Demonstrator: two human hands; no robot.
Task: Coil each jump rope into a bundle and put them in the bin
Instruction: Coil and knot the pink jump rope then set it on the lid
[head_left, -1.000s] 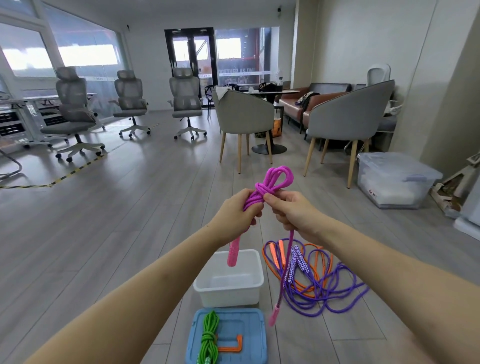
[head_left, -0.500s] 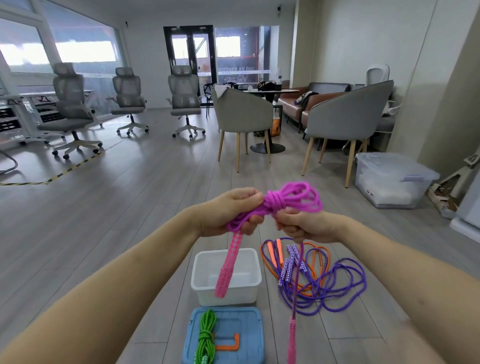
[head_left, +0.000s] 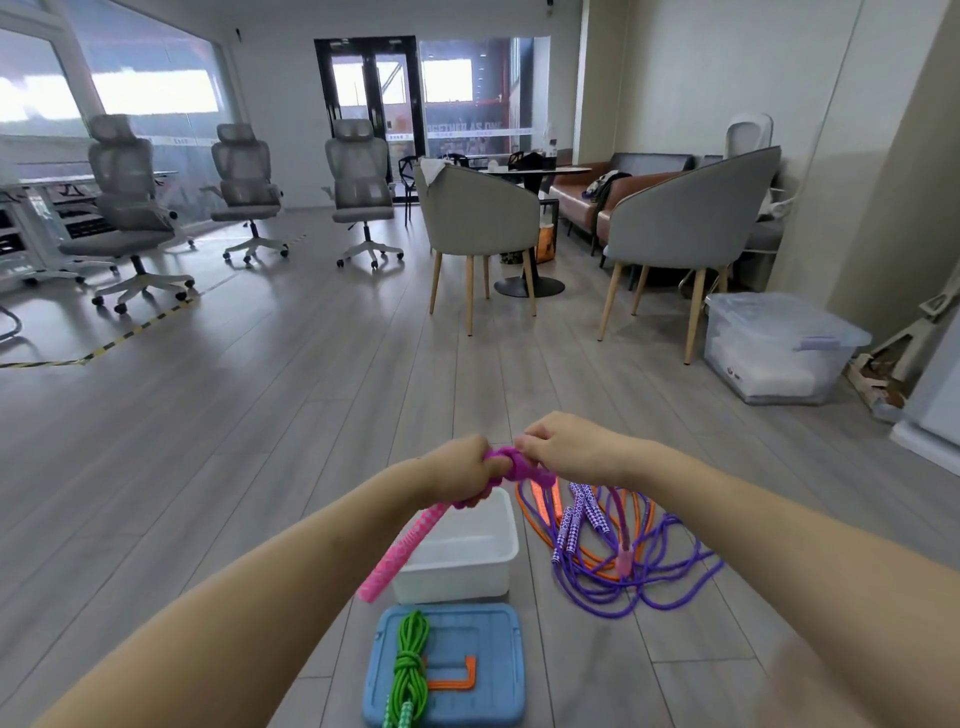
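Head view: the magenta jump rope (head_left: 511, 466) is grasped as a knotted bundle between both grips, the left hand (head_left: 457, 467) clenched round its coils, the right hand (head_left: 563, 449) pinching the knot. One pink handle (head_left: 402, 551) hangs below the left grip, over the white bin (head_left: 460, 569). The rope is judged light, limp and springy; it is best held at the knot, so the coils are kept together.

office lounge: swivel chairs (head_left: 358, 192), sofa (head_left: 587, 200).
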